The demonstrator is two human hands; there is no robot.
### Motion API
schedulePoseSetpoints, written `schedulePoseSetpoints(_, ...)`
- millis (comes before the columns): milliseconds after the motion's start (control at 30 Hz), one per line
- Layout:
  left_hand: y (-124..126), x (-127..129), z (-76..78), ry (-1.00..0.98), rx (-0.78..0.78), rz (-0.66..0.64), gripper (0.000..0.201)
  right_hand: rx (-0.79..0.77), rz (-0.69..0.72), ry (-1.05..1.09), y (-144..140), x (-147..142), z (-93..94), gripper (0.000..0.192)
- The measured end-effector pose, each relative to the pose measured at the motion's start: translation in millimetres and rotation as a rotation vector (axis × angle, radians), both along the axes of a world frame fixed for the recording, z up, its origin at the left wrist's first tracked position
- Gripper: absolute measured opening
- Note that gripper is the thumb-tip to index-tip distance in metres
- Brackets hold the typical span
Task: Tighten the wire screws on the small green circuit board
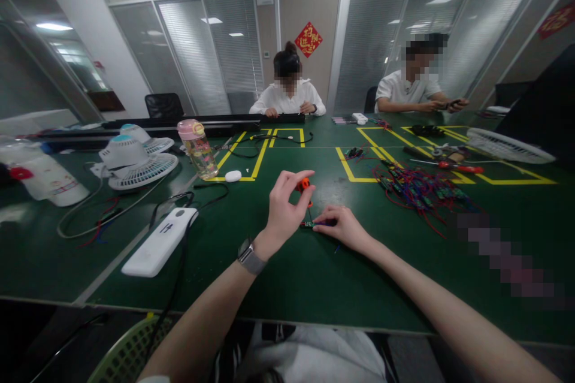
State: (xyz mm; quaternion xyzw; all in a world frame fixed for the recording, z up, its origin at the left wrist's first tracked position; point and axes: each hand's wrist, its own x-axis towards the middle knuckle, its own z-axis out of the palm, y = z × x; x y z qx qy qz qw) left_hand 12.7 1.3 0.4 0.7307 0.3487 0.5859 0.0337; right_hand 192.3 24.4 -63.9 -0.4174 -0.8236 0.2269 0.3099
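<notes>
A watch is worn on the left wrist. The left hand is raised just off the table, thumb and forefinger pressed on a small orange tool; it is taken for a screwdriver handle, and the tip is hidden behind the fingers. The other left fingers are curled loosely beside it.

The right hand is laid flat on the table, fingers together, pinning a small green board at its near edge. The board sits just beyond the right fingertips and directly under the left thumb. Thin wires are seen at the fingertips, too small to count.

Handling, as judged: the board is light, stiff and fragile, and easily slid on the smooth mat, so it is best held by its bare edges, pressed down rather than squeezed. Wires should not be pulled, since the solder joints are probably weak. The tool is light and hard, and its knurled orange top is the place for the pinch.

Left of the hands: a white power bank with a black cable, then two fans and a bottle. Right of the fingers and farther out: a heap of red-wired boards, and a red screwdriver inside yellow tape marks. Across the table, two people in white shirts are seated, their hands well apart from these.
</notes>
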Motion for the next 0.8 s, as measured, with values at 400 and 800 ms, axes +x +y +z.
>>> schedulePoseSetpoints(400,-0.4,-1.2,0.6,-0.065,-0.058,-0.052,0.029,0.002,0.003,0.011,1.3,1.1,-2.6,0.013)
schedulePoseSetpoints(800,-0.4,1.2,-1.9,-0.048,-0.05,-0.049,0.027,-0.006,-0.002,0.008,0.8,1.0,-1.3,0.013)
